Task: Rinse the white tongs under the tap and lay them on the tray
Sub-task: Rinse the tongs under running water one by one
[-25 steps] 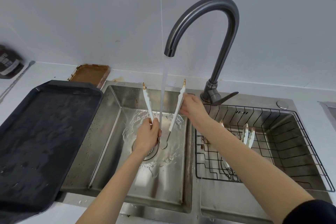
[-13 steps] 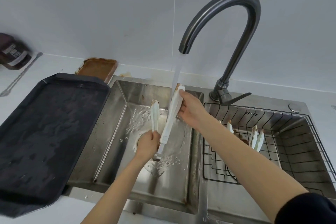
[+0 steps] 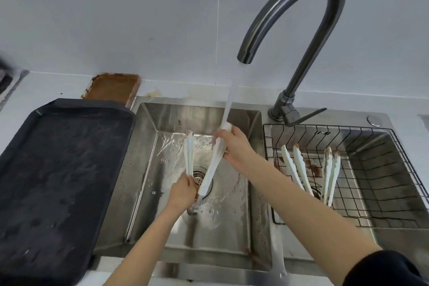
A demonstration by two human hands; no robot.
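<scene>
The white tongs [image 3: 210, 169] are held over the left basin of the steel sink [image 3: 148, 169], spread in a V with the tips pointing away from the person and the metal hinge end low, near the drain [image 3: 200, 175]. The left hand [image 3: 182, 193] has its grip curled around the lower part of the left arm of the tongs, close to the hinge. The right hand [image 3: 234, 146] has its grip clamped on the upper part of the right arm, right where the stream of water [image 3: 229, 102] from the curved dark tap [image 3: 301, 30] lands on the tip. Water spreads and bubbles across the basin floor around the drain. The black tray [image 3: 58, 181] lies on the tabletop just left of the sink, wet on its surface, touching the sink's edge. Behind it sits a small brown-stained dish [image 3: 113, 87] against the wall. In the right basin a wire basket [image 3: 383, 193] holds two more pairs of white tongs [image 3: 311, 172], leaning with stained tips up.
</scene>
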